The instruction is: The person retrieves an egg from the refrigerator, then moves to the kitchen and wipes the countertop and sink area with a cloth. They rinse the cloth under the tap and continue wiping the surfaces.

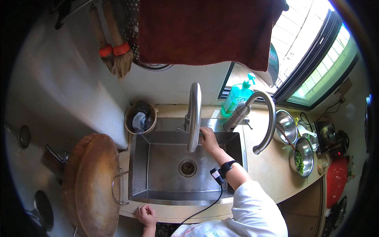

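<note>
My right hand [209, 140] reaches over the steel sink [165, 166] to the back rim, beside the base of the middle faucet [194, 118]. Its fingertips meet something small and greenish there, partly hidden by the fingers and spout; whether they grip it is unclear. A strap with a small cabled device [218, 174] is on that forearm. With fingers curled, my left hand [146, 215] rests at the counter's front edge, left of the sink; nothing shows in it. No water is seen running from the spout, and the drain [187, 168] lies uncovered in the basin.
A basket [127, 121] with scrubbers stands behind the sink's left corner. A second curved faucet [268, 118] and a green pump bottle [237, 96] are at the right. Farther right are steel bowls [308, 148], one with chopped greens. A thick round wooden board [97, 183] stands left.
</note>
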Available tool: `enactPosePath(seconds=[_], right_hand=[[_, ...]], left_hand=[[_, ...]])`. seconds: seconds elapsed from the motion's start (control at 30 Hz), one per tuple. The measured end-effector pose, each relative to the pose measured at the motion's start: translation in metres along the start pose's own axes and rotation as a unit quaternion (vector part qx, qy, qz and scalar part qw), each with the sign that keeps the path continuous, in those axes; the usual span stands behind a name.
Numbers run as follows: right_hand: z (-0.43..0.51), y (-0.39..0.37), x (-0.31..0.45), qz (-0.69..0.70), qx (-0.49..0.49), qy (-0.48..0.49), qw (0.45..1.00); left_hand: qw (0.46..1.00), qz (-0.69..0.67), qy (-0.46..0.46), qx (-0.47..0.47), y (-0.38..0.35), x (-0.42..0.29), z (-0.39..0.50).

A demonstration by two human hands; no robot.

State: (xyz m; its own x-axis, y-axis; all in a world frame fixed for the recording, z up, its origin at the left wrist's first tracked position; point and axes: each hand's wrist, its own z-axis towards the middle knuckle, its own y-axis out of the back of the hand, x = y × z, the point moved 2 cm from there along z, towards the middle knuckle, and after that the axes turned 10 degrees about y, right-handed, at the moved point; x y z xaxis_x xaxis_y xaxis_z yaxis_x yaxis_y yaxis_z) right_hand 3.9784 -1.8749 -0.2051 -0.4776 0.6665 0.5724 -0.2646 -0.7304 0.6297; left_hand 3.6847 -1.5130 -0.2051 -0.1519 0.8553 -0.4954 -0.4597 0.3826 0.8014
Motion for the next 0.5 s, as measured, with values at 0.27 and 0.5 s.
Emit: enactPosePath(seconds=[0.27,0.5], right_hand=[[0.038,0.013,-0.047,-0.150,-0.295,-0.118,0.936],[0.068,-0.020,-0.076,-0.246,-0.172,-0.160,0.941]], left_hand=[[1.000,0.012,0.006,0.012,0.000,0.003,-0.002],[0.999,0.025,0.013,0.015,0.002,0.002,-0.001]])
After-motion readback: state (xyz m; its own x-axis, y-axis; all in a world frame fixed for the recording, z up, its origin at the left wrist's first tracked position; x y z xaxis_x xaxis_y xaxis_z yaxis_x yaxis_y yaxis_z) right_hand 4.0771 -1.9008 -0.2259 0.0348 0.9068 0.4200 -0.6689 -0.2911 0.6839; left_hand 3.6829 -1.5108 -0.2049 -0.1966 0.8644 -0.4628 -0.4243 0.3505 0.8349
